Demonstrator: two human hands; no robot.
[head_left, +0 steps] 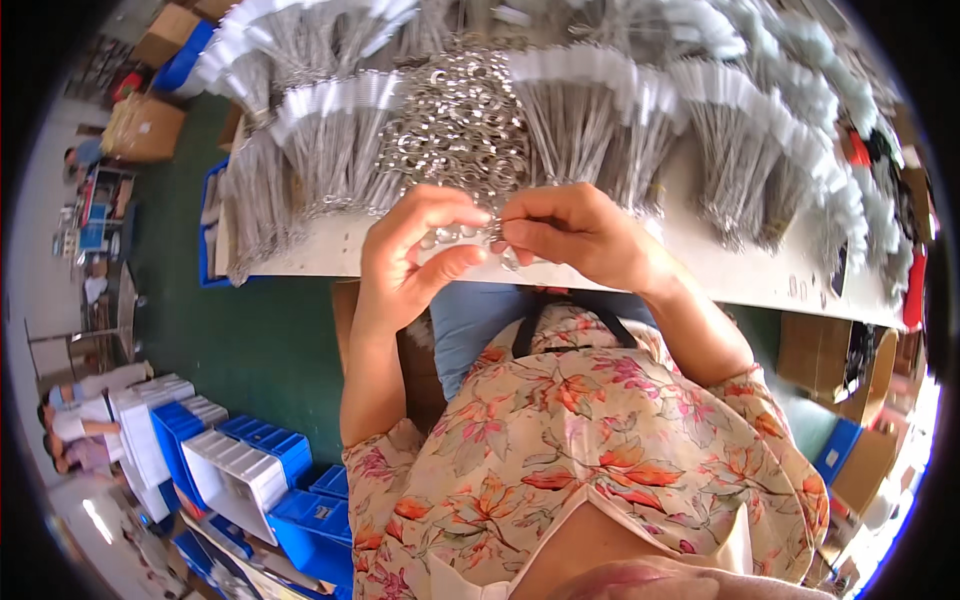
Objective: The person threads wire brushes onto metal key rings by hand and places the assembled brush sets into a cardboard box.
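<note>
My left hand [415, 250] is curled above the table's near edge, several small shiny metal rings [445, 236] between its fingers and thumb. Close against it, my right hand [575, 235] pinches a small shiny metal piece [497, 232], whose exact shape is mostly hidden by the fingertips. Just beyond both hands lies a large heap of silvery metal rings [460, 125]. Bundles of thin metallic strands with white ends flank the heap, one bundle [345, 145] on the left and another [570, 120] on the right.
The white table [690, 265] runs across in front of me, with more bundles [745, 150] toward its right. A blue bin [212, 225] stands at its left end. Blue and white crates [240, 465] are stacked at lower left. Cardboard boxes [815, 350] sit under the right side.
</note>
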